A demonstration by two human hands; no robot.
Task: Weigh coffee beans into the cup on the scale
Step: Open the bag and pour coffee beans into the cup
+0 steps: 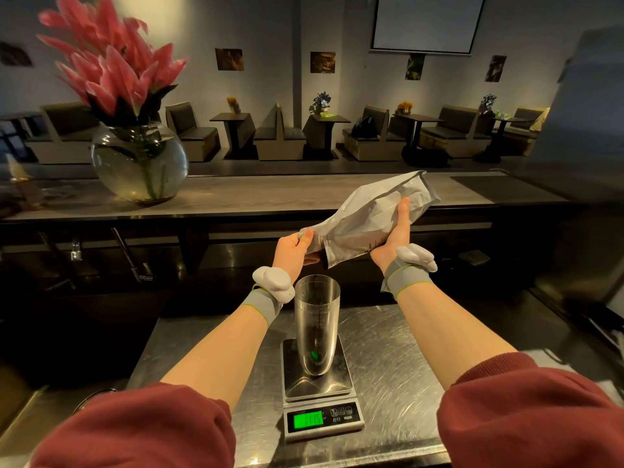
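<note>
Left hand [293, 248] pinches bag [368, 217] mouth, right hand [395, 231] cradles its body, tilted above cup [316, 327] on scale [319, 393] (display unreadable). Pour step; next: tip gently, watch readout.

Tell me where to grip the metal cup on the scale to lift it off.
Grip the metal cup around its upper wall, from the side. It stands upright on the scale, tall and flaring toward its open rim, so a wrap there probably won't slip; from above there is only the rim.

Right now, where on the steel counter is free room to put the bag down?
Bare steel counter lies right of the scale, under the right forearm. A narrower bare strip lies left of the scale. The centre is crowded: the cup stands on the scale.
</note>
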